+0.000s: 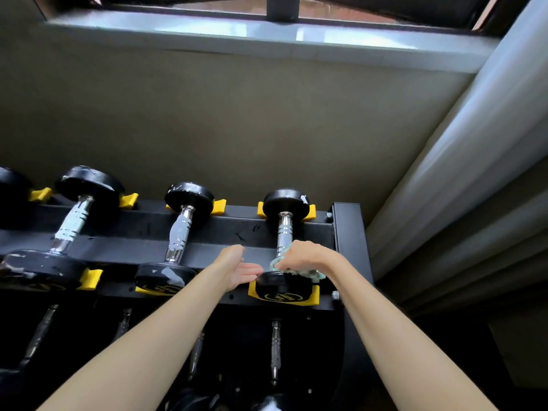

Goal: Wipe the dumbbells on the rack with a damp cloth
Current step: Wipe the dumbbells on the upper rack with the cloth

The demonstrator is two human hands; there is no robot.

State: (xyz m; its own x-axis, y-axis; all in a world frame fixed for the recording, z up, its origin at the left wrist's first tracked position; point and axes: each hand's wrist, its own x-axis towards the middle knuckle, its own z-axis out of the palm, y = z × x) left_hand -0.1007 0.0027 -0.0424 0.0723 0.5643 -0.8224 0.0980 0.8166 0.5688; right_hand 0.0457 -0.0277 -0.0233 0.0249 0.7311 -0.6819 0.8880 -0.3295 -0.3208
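Black dumbbells with chrome handles lie across the top tier of a black rack [213,229] in yellow cradles. My right hand [308,258] grips a pale green cloth [310,273] and presses it onto the near head of the rightmost dumbbell [283,287], where the handle meets it. My left hand [237,268] lies beside that head on its left, fingers straight and touching its edge. The middle dumbbell [179,232] and a larger left dumbbell [71,223] sit untouched.
The rack's right upright post [350,232] stands just right of my right hand. A beige wall and a window sill [267,37] rise behind the rack. Grey curtains [474,173] hang at the right. More dumbbell handles [275,351] show on the dim lower tier.
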